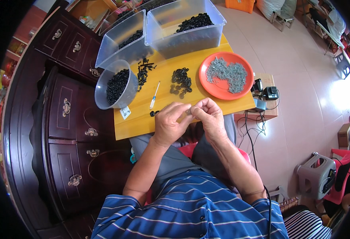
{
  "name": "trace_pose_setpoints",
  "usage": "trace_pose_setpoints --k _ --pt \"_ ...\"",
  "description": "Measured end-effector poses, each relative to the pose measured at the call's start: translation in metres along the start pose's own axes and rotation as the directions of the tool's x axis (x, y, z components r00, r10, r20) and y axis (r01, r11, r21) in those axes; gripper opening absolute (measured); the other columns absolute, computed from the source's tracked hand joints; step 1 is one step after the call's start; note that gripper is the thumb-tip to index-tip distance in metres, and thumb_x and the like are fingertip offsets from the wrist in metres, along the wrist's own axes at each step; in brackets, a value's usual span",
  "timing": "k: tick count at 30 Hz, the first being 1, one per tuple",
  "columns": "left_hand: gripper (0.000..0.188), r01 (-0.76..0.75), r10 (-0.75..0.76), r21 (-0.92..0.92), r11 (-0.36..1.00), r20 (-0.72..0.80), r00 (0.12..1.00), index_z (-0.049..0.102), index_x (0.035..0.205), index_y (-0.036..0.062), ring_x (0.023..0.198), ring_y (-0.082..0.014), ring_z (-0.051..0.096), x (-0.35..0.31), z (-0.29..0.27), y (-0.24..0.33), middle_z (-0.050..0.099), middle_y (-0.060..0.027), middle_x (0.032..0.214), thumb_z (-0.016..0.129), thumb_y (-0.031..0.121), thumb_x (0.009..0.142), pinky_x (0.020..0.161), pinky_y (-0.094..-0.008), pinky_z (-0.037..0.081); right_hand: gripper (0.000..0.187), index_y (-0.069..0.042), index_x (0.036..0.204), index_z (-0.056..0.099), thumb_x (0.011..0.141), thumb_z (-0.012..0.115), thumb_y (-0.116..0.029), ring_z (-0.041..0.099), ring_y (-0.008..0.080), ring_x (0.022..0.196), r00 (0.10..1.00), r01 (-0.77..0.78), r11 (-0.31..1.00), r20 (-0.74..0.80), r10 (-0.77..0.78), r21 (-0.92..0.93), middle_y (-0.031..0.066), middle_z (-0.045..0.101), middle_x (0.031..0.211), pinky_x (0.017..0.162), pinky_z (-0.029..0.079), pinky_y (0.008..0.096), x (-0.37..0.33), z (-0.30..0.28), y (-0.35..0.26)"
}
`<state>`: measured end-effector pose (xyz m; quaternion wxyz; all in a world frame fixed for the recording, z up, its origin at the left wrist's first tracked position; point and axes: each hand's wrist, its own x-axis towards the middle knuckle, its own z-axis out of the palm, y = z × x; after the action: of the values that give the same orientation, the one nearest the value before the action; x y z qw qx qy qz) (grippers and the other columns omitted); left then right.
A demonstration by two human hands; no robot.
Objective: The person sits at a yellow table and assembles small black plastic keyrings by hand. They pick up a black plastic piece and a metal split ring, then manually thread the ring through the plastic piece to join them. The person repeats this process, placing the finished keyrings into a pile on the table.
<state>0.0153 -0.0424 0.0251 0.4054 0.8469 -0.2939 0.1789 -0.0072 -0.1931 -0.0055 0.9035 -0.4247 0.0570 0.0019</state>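
Observation:
At the near edge of the yellow table [165, 85], my left hand [170, 122] and my right hand [210, 119] meet with closed fingertips. Pinched between them is a small greyish-brown round disc [188, 112], partly covered by the fingers. Beyond the hands lies a loose pile of black round parts [181, 75], with several similar brownish discs [177, 91] at its near side. A screwdriver [154, 95] with a white and blue handle lies left of the pile. Close to my left hand sit a few small black parts [153, 113]. An orange-red plate [226, 95] holds many small silvery screws [236, 75].
A round clear tub [103, 101] of black parts stands at the table's left, beside scattered black pieces [143, 73]. Two clear bins [183, 42] line the far edge. Dark wooden drawers [69, 115] border the left side. Cables [248, 127] hang by a box at right.

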Motion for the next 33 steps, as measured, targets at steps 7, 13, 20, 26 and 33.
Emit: trace_pose_setpoints --k 7,13,20,26,33 --pt "0.042 0.038 -0.039 0.038 0.999 0.005 0.999 0.071 0.115 0.0023 0.065 -0.0167 0.061 0.003 -0.003 0.017 0.07 -0.0102 0.093 0.087 0.007 0.076 0.059 -0.0295 0.052 0.012 -0.004 0.094 0.058 0.09 0.067 0.003 0.059 0.0074 0.073 1.0 -0.007 0.999 -0.014 0.008 0.039 0.0005 0.064 0.083 0.071 0.05 0.0226 0.002 -0.003 -0.001" --pt "0.039 0.002 -0.002 0.055 0.998 -0.001 1.0 0.07 0.114 0.0007 0.071 -0.0201 0.067 0.001 -0.004 0.014 0.071 -0.0117 0.098 0.084 0.003 0.077 0.061 -0.0298 0.055 0.012 -0.004 0.094 0.058 0.089 0.067 0.003 0.06 0.0085 0.075 0.999 0.033 0.999 -0.008 -0.032 0.014 0.0014 0.065 0.084 0.073 0.05 0.0235 0.002 -0.001 0.004" --pt "0.034 -0.034 0.037 0.101 0.994 -0.029 0.999 0.071 0.11 0.0011 0.078 -0.026 0.072 -0.005 -0.001 0.008 0.072 -0.0133 0.099 0.081 0.0 0.078 0.064 -0.0328 0.057 0.011 -0.004 0.094 0.059 0.09 0.066 0.004 0.062 0.009 0.079 0.999 0.038 0.999 -0.012 -0.038 0.017 0.002 0.066 0.086 0.076 0.05 0.0235 -0.001 0.0 0.004" --pt "0.029 -0.051 0.059 0.118 0.992 -0.069 0.996 0.071 0.105 0.0024 0.08 -0.0296 0.071 -0.006 0.0 0.012 0.072 -0.0121 0.092 0.079 -0.001 0.077 0.068 -0.0367 0.056 0.011 -0.004 0.094 0.06 0.091 0.066 0.004 0.062 0.0075 0.079 0.999 0.024 1.0 -0.024 -0.024 0.014 0.0018 0.067 0.087 0.077 0.05 0.0229 -0.003 0.0 0.005" --pt "0.026 -0.041 0.052 0.086 0.995 -0.134 0.99 0.07 0.104 0.0017 0.072 -0.0283 0.07 -0.022 -0.003 0.008 0.071 -0.0125 0.09 0.076 -0.005 0.079 0.063 -0.0362 0.056 0.009 -0.004 0.093 0.061 0.092 0.067 0.003 0.063 0.006 0.075 0.999 0.026 1.0 0.034 -0.027 0.003 0.0017 0.068 0.086 0.069 0.049 0.0202 -0.009 0.007 0.008"
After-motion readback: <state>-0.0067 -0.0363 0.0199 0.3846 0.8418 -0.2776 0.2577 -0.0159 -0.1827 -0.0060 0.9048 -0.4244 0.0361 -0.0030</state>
